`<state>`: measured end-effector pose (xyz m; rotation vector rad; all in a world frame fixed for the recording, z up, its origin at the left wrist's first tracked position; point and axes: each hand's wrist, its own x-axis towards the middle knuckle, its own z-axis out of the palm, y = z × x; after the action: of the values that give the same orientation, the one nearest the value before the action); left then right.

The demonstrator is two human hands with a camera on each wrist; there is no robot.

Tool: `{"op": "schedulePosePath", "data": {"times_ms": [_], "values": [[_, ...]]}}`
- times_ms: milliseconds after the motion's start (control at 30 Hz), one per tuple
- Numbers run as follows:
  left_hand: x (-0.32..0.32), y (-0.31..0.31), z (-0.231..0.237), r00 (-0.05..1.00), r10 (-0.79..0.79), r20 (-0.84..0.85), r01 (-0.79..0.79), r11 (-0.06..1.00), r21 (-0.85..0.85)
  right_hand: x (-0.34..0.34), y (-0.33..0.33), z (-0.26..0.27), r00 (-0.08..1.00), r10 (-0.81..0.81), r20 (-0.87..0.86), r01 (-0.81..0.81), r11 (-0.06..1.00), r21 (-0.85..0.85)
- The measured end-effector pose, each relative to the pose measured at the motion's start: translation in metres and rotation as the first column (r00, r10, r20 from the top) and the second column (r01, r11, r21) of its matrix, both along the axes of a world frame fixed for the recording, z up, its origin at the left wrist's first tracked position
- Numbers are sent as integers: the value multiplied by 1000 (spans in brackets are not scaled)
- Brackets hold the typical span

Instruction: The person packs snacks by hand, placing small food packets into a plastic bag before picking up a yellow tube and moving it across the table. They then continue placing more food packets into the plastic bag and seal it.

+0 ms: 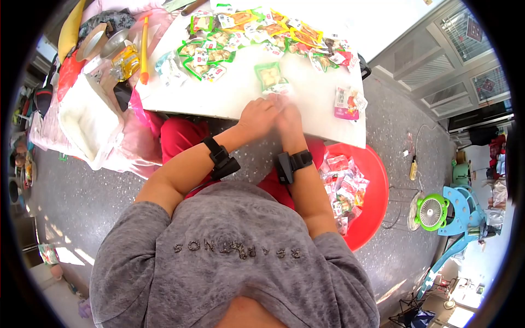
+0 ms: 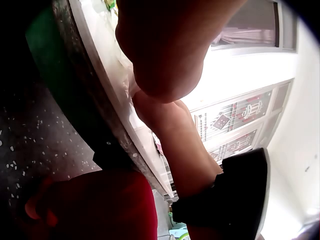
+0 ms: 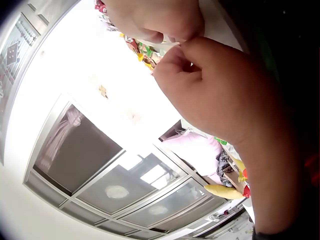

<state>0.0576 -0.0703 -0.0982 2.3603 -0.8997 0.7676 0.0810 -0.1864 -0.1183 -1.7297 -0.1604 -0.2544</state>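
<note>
In the head view, my left hand (image 1: 258, 116) and right hand (image 1: 290, 121) meet at the near edge of the white table (image 1: 219, 101). Between their fingertips is a thin, pale plastic packet (image 1: 280, 100), blurred and mostly hidden by the fingers. In the right wrist view, my right hand (image 3: 215, 85) has its thumb and forefinger curled together in a pinch, right against my left hand (image 3: 160, 20). Just beyond the fingers lies a green-edged snack pouch (image 1: 269, 76) with light contents. The left wrist view shows mostly the backs of both hands, in shadow.
Several colourful snack pouches (image 1: 216, 52) are heaped along the table's far side. A purple-and-white packet (image 1: 346, 104) lies at the right. Beside my right leg stands a red basin (image 1: 374, 199) filled with packets. An orange stick (image 1: 144, 52) lies at the left.
</note>
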Motion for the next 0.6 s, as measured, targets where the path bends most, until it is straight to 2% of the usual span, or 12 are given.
{"op": "schedulePosePath", "data": {"times_ms": [33, 67, 133, 167, 233, 267, 300, 333, 367, 433, 533, 600], "values": [[1, 1, 0, 1000, 14, -18, -14, 1000, -2, -4, -4, 15, 999, 8, 47, 3, 970, -242], [0, 4, 1, 1000, -2, -20, 1, 1000, -20, -6, -7, 23, 995, 28, 91, 18, 884, -468], [-1, 12, 3, 999, -34, -24, 32, 998, -55, -5, -14, 11, 999, 48, 20, -36, 916, -400], [0, 18, 1, 999, 9, -31, -11, 998, -63, -3, -19, -1, 998, 58, -17, -61, 930, -363], [8, 38, -3, 994, 95, -48, -98, 992, -74, 10, -40, -48, 991, 132, -29, -131, 990, 50], [12, 50, -2, 979, 193, -71, -196, 980, -39, 8, -44, -50, 985, 150, -85, -119, 950, 289], [19, 63, -1, 951, 296, -88, -297, 955, -2, 7, -48, -52, 979, 162, -127, -75, 854, 515], [26, 76, -3, 918, 388, -81, -384, 921, 61, -5, -47, -29, 958, 182, -223, 36, 693, 720], [33, 88, -5, 887, 457, -59, -449, 886, 113, -14, -47, -15, 924, 226, -309, 168, 486, 857], [43, 106, -8, 814, 581, -1, -563, 791, 239, -19, -49, -12, 922, 229, -313, 168, 491, 855], [55, 121, -11, 742, 644, -186, -569, 752, 334, -23, -43, 0, 911, 181, -371, 228, 527, 819], [61, 125, -10, 711, 659, -245, -563, 742, 364, -24, -40, 5, 901, 136, -412, 271, 563, 780]]}}
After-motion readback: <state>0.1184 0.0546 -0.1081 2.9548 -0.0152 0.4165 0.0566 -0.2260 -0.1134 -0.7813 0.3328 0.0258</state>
